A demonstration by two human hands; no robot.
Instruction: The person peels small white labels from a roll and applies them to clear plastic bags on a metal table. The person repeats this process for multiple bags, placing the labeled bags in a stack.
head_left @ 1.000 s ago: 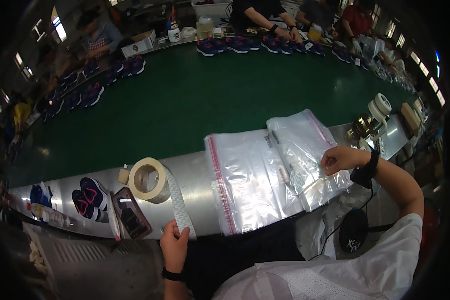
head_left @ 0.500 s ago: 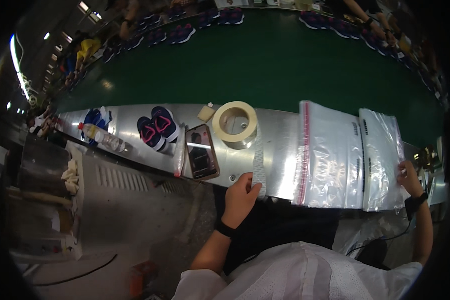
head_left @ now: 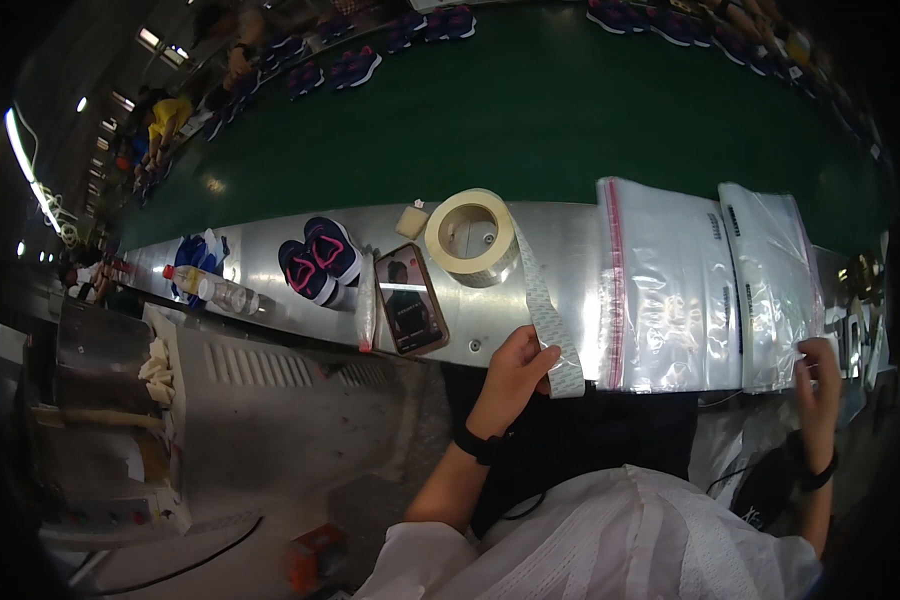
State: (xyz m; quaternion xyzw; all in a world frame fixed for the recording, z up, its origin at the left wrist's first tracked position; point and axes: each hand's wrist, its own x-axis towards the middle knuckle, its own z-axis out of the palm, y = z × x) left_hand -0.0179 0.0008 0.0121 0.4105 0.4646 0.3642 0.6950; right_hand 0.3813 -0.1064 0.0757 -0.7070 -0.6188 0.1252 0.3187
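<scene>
My left hand (head_left: 515,372) pinches the loose end of a strip of tape (head_left: 545,315) at the near edge of the metal counter (head_left: 560,250). The strip runs up to a wide tape roll (head_left: 470,237) lying flat on the counter. My right hand (head_left: 820,385) rests at the near corner of a clear plastic bag (head_left: 775,285), its fingers touching the bag's edge. A second clear bag with a pink zip strip (head_left: 670,290) lies flat between the tape strip and the right-hand bag.
A phone (head_left: 411,300) lies left of the tape roll, beside a pair of dark shoes with pink trim (head_left: 318,260). A plastic bottle (head_left: 213,290) and blue shoes (head_left: 198,254) sit further left. Behind runs a green conveyor belt (head_left: 530,110) with shoes (head_left: 355,65); people work along it.
The view has swung left across the frames. My left hand stays on the tape strip's end, and my right hand has slid to the near corner of the right bag.
</scene>
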